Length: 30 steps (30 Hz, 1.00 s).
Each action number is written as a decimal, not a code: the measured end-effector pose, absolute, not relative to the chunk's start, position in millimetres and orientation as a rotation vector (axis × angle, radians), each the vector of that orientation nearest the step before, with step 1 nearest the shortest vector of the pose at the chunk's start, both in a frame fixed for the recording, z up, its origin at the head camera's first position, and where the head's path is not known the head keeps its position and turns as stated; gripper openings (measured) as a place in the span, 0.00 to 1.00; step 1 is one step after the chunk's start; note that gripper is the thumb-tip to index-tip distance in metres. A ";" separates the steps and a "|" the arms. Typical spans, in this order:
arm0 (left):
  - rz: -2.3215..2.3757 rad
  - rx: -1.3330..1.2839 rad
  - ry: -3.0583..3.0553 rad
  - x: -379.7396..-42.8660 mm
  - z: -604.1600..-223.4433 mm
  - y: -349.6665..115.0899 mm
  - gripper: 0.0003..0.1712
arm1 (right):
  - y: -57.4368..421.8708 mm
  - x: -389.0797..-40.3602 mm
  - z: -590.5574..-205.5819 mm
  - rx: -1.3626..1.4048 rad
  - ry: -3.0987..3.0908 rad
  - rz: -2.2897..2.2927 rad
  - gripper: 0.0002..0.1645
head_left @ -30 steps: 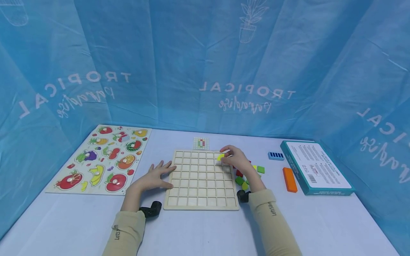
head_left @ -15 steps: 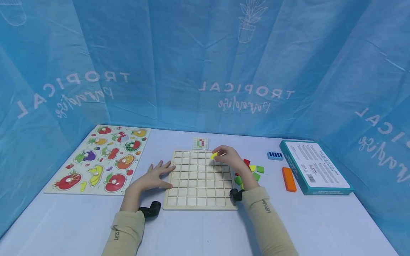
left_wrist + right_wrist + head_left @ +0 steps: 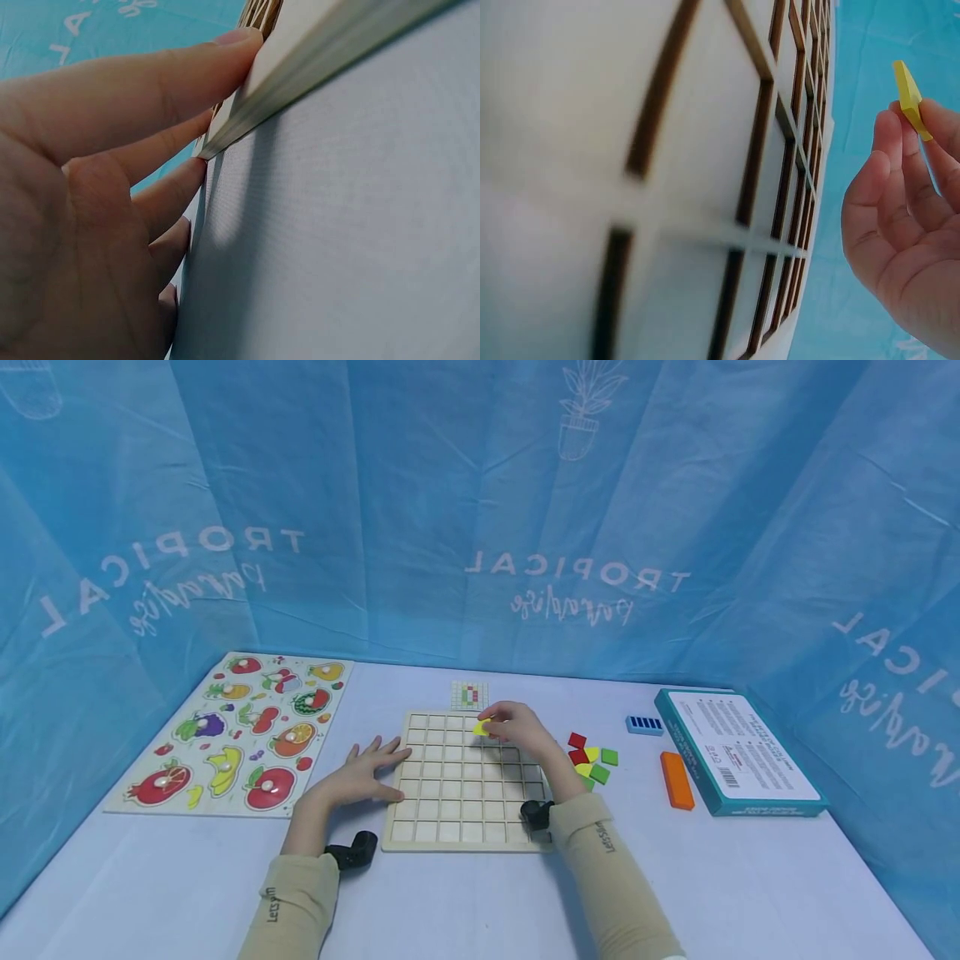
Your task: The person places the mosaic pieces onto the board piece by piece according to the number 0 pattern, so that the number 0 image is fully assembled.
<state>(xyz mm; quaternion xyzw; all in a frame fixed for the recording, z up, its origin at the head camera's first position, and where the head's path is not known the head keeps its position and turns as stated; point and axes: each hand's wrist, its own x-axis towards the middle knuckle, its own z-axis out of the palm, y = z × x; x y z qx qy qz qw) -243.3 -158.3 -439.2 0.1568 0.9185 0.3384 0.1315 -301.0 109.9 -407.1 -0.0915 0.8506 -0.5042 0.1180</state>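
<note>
- The yellow piece (image 3: 482, 727) is at the tips of the right hand (image 3: 517, 731), a bit above the middle of the head view, over the far rows of the board (image 3: 450, 768).
- The right hand pinches the piece between its thumb and a finger.
- In the right wrist view, the piece sticks up past the fingertips, at the upper right.
- It is bright yellow, flat and thin; its whole shape is hard to tell.
- The left hand (image 3: 360, 778) has its fingers spread apart and touches the board's left edge.
- The board is pale, with rows of little squares.
</note>
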 end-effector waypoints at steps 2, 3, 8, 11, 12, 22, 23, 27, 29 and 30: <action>0.985 0.457 2.667 -243.6 -439.3 -158.4 0.46 | 107.1 -302.0 -407.1 -0.280 2.479 -1.475 0.14; 0.986 0.459 2.667 -243.7 -439.3 -158.4 0.46 | 105.7 -302.9 -407.5 -0.286 2.480 -1.471 0.14; 0.983 0.457 2.665 -243.7 -439.8 -158.3 0.46 | 98.9 -307.9 -408.8 -0.309 2.475 -1.461 0.14; 0.984 0.456 2.661 -243.3 -439.7 -158.2 0.46 | 95.0 -310.3 -408.8 -0.324 2.483 -1.444 0.13; 0.984 0.458 2.661 -243.1 -439.6 -158.1 0.46 | 93.9 -311.3 -409.1 -0.335 2.491 -1.432 0.13; 0.995 0.451 2.649 -243.9 -439.4 -158.9 0.46 | 80.6 -318.1 -408.5 -0.372 2.505 -1.344 0.12; 0.997 0.448 2.646 -244.2 -439.5 -159.0 0.46 | 79.2 -318.4 -408.8 -0.365 2.508 -1.339 0.11; 1.016 0.446 2.637 -244.2 -440.0 -158.9 0.45 | 74.1 -318.1 -409.6 -0.355 2.538 -1.297 0.09; 1.019 0.454 2.634 -243.8 -440.3 -159.1 0.45 | 72.0 -316.9 -410.1 -0.361 2.556 -1.261 0.09; 1.018 0.457 2.635 -243.5 -440.4 -159.2 0.45 | 71.1 -316.1 -410.4 -0.373 2.569 -1.237 0.09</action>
